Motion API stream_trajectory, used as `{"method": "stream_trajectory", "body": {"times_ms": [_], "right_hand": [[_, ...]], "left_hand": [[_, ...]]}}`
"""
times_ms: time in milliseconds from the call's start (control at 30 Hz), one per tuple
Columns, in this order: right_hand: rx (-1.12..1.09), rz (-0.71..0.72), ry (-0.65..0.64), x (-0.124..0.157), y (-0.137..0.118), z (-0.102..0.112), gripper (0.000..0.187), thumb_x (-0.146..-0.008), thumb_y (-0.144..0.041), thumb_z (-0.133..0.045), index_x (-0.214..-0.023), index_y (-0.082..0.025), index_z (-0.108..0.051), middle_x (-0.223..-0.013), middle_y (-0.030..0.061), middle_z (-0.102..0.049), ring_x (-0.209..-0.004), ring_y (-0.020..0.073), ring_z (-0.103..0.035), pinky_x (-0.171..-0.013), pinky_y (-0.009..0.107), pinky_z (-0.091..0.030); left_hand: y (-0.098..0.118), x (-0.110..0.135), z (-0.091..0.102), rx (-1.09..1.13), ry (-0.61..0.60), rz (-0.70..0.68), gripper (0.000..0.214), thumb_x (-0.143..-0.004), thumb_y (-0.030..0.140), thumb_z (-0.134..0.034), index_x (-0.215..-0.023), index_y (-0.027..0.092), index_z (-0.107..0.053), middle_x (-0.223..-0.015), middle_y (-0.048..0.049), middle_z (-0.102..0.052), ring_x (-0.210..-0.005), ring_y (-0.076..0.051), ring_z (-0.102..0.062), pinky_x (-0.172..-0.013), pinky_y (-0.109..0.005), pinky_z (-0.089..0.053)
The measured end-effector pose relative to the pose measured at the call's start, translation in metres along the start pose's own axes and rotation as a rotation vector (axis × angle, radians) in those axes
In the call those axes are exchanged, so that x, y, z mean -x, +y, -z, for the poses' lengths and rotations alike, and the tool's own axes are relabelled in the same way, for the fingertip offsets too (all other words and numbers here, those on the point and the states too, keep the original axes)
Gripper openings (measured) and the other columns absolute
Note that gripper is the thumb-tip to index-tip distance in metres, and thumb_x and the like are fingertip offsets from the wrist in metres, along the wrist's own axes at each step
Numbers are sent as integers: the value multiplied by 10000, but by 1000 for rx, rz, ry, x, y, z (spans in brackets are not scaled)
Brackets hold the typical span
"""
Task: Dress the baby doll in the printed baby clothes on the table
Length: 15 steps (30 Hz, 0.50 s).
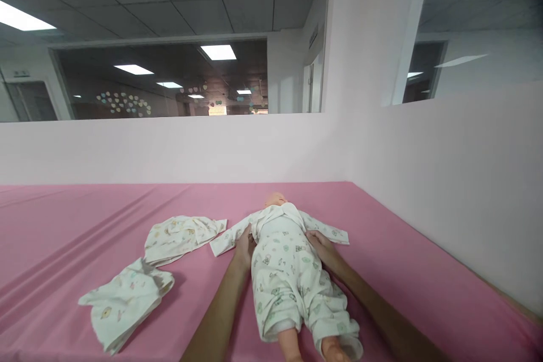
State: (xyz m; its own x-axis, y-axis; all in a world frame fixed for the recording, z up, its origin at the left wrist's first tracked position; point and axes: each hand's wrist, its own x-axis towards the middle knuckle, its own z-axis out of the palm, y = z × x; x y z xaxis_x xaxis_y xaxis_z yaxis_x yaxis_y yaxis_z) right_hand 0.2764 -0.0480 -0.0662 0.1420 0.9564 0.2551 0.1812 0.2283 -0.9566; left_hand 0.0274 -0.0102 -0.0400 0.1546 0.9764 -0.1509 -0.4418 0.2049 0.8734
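Observation:
A baby doll lies on its back on the pink-covered surface, head away from me and bare lower legs towards me. It wears a white long-sleeved top, bunched up at the chest, and white printed trousers pulled high on its body. My left hand is closed at the left side of the waist, thumb up, its fingers partly hidden. At the opposite side, my right hand has its fingers curled in at the waistband. Both seem to grip the trousers there, close to the hem of the top.
Two pieces of white printed baby clothing, one crumpled and one folded, lie left of the doll. The pink sheet meets a white wall at the back and another wall on the right. Windows sit above.

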Motion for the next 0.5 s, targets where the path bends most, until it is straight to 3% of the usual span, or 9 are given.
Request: {"method": "stream_trajectory", "body": {"times_ms": [100, 233, 500], "right_hand": [[-35, -42, 14, -2, 2, 0, 438, -740, -590, -610, -965, -219, -668, -1094, 69, -680, -1090, 269, -593, -955, 397, -441], [-78, -99, 24, 0, 4, -4, 510, -734, -580, -643, -1096, -220, -645, -1165, 81, -669, -1105, 271, -609, -952, 406, -464], [-167, -130, -20, 5, -4, -9, 547, -773, -556, -639, -1208, -234, -561, -1224, 81, -652, -1140, 250, -604, -990, 397, -461]], "left_hand": [[-2, -15, -8, 69, -12, -51, 371, -770, 514, -624, -906, 170, -595, -883, -89, -696, -943, -284, -647, -836, -386, -507], [2, -28, -16, 105, -23, -112, 355, -773, 485, -615, -912, 158, -605, -900, -99, -706, -935, -280, -653, -834, -368, -505], [18, -19, -43, -132, -85, -138, 482, -946, 514, -385, -1139, 133, -608, -1113, -131, -659, -1009, -251, -628, -882, -396, -499]]}}
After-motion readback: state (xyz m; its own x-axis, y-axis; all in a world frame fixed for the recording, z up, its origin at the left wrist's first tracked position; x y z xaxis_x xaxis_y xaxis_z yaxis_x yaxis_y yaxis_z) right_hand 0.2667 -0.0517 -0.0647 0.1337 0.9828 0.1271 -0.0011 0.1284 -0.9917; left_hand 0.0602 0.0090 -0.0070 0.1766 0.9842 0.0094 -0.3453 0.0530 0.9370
